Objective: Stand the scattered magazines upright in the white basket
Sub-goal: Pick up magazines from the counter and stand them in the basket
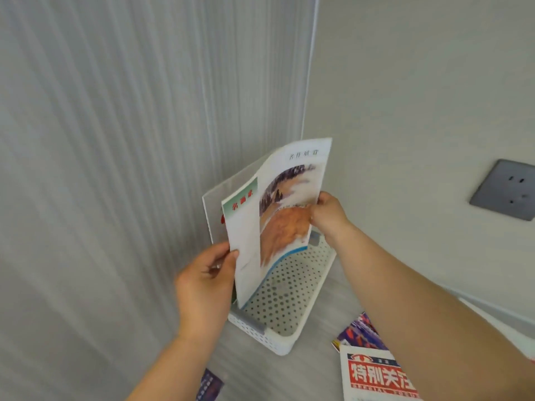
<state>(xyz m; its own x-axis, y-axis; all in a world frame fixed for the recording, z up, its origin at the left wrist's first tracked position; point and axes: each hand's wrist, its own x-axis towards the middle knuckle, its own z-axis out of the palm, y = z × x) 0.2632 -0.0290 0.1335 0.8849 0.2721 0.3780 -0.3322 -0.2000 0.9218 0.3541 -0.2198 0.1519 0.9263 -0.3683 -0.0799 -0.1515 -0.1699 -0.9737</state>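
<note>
Nearest, below the right forearm, a red-titled magazine [376, 377] and a purple magazine [356, 334] lie flat on the grey surface [254, 369]. A dark booklet [210, 384] lies below the left wrist; all three wait their turn. The left grip [207, 280], its forearm rising from below, has thumb and fingers curled round the near left edge of the held magazine [278, 215]. The right grip [327, 217] is farther off, its arm stretched across the white basket [279, 350], and pinches the opposite edge about halfway up. Between the two grips the held magazine stands roughly upright but bows, and its lower corner dips into the basket just under the left grip. To finish well, I would draw the grips slightly apart to flatten the bow. Then I would lower the magazine until its bottom edge sits on the perforated floor and lean it toward the wall on the left grip's side, letting go only once it holds without slumping. Beyond the grips stands a clear panel [212, 204]. A wall socket [506, 189] sits well off to the right grip's outer side.
</note>
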